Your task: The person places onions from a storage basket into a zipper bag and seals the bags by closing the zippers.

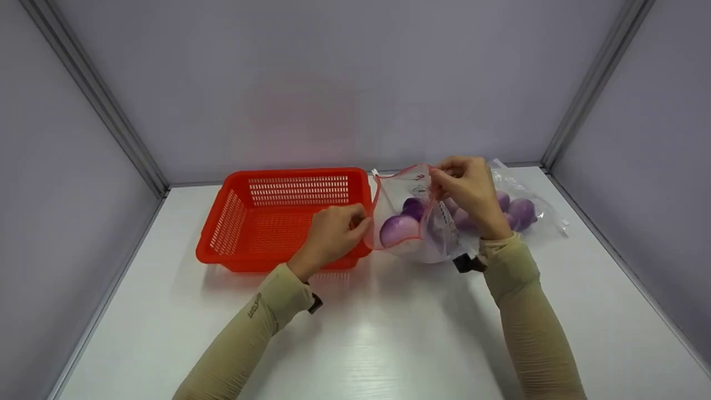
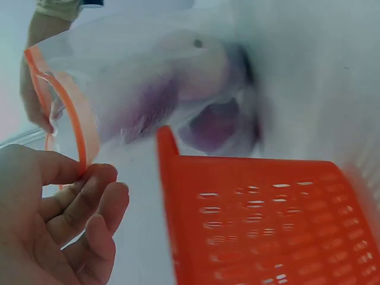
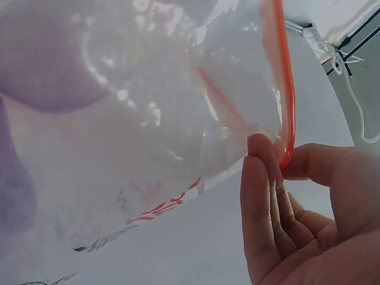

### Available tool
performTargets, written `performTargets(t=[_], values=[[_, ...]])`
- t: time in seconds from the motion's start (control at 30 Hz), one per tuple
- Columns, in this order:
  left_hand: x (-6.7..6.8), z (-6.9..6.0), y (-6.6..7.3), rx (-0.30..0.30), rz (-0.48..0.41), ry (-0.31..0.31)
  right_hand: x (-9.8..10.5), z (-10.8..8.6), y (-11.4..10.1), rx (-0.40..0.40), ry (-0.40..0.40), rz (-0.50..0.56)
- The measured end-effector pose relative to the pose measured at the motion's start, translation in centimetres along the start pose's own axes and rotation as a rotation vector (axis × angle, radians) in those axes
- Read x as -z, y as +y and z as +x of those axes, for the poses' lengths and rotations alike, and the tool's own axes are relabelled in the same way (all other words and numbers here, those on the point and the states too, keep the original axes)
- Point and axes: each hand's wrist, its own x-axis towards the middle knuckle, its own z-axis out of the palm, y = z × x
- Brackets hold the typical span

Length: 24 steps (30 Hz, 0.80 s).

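A clear slider zip bag (image 1: 433,253) with a red-orange rim stands between the two hands, its mouth spread and facing me. Purple onions (image 1: 400,230) lie inside it, blurred through the plastic in the left wrist view. My left hand (image 1: 336,233) pinches the left side of the rim between thumb and index finger, beside the red basket. On the opposite side, my right hand (image 1: 469,189) pinches the rim, thumb against fingers, as the right wrist view shows. A small white slider (image 1: 375,173) sits at the bag's upper left corner.
A red plastic basket (image 1: 283,265) with slotted walls stands on the white table (image 1: 355,344), left of the bag. Behind my right hand lies another clear bag (image 1: 547,214) with several purple onions (image 1: 521,213). Pale walls (image 1: 355,83) enclose the table at the back and sides.
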Motion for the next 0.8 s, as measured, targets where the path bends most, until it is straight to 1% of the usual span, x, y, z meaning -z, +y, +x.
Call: performTargets(t=[0.13, 0.23, 0.4, 0.57, 0.8], values=[[0.6, 0.5, 0.7, -0.005, -0.068, 0.103, 0.2, 0.0, -0.5, 0.021, 0.015, 0.004], [0.9, 1.2, 1.3, -0.014, -0.113, 0.146, 0.4, 0.1, -0.8, 0.025, 0.033, 0.017], [1.3, 2.2, 1.8, -0.012, -0.179, 0.194, 0.7, 0.0, -0.9, 0.025, 0.061, 0.038], [1.6, 2.8, 2.0, 0.003, -0.231, 0.238, 0.7, 0.0, -0.7, 0.038, 0.073, 0.06], [2.2, 3.5, 2.4, 0.0, -0.254, 0.253, 0.9, 0.1, -0.7, 0.029, 0.078, 0.089]])
